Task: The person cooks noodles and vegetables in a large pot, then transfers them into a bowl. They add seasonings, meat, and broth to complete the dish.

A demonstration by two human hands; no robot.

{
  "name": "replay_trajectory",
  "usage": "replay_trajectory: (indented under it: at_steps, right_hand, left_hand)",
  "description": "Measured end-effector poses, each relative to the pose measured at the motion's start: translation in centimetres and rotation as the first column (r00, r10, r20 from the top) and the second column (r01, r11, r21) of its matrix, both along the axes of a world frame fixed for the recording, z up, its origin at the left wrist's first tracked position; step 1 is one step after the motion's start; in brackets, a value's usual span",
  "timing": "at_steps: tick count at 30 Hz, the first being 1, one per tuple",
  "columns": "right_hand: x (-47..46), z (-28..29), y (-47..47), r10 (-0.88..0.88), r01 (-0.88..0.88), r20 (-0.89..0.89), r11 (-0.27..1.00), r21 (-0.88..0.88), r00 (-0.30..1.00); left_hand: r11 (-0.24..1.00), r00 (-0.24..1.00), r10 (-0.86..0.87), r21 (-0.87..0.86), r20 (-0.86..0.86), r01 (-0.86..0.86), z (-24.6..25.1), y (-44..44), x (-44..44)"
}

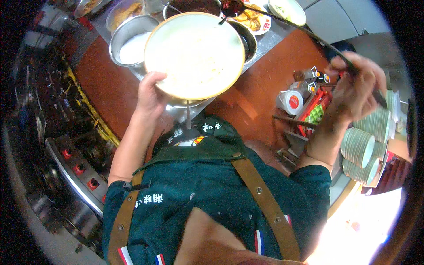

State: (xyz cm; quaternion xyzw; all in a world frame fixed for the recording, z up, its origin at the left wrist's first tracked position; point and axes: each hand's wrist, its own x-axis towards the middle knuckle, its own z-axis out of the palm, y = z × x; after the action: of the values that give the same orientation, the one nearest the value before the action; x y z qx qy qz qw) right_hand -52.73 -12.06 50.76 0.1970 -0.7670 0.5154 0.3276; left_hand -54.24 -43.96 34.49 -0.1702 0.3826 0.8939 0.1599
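My left hand grips the near left edge of a large, round pale dish with a yellow-brown rim, thumb on top. Its surface is overexposed; faint yellowish flecks show, and I cannot tell what they are. Out to the right, my right hand is closed around the long dark handle of a ladle. The ladle's bowl holds dark reddish-brown liquid and hangs past the dish's far right rim. Behind the dish stand a pot of dark liquid and another dark pot, both partly hidden.
At the dish's left stands a metal pot with white contents. Beyond the ladle lie a plate of browned slices and an oval dish. Stacked plates, bottles and a white bucket are right; red-backed stove knobs left.
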Motion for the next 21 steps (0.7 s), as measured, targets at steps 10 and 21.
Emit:
replay_trajectory:
  at_steps: [10, 21]
  right_hand:
    - [-1.3, -0.8, -1.2, -0.101, 0.188, 0.222, 0.889, -0.418, 0.97]
    - [-7.2, -12.5, 1.9, 0.004, 0.149, 0.416, 0.93, -0.335, 0.909]
  left_hand:
    - [0.987, 0.991, 0.071, 0.148, -0.111, -0.054, 0.3, 0.6, -0.8]
    - [0.941, 0.939, 0.336, -0.017, -0.076, -0.338, -0.9, -7.1, 4.4]
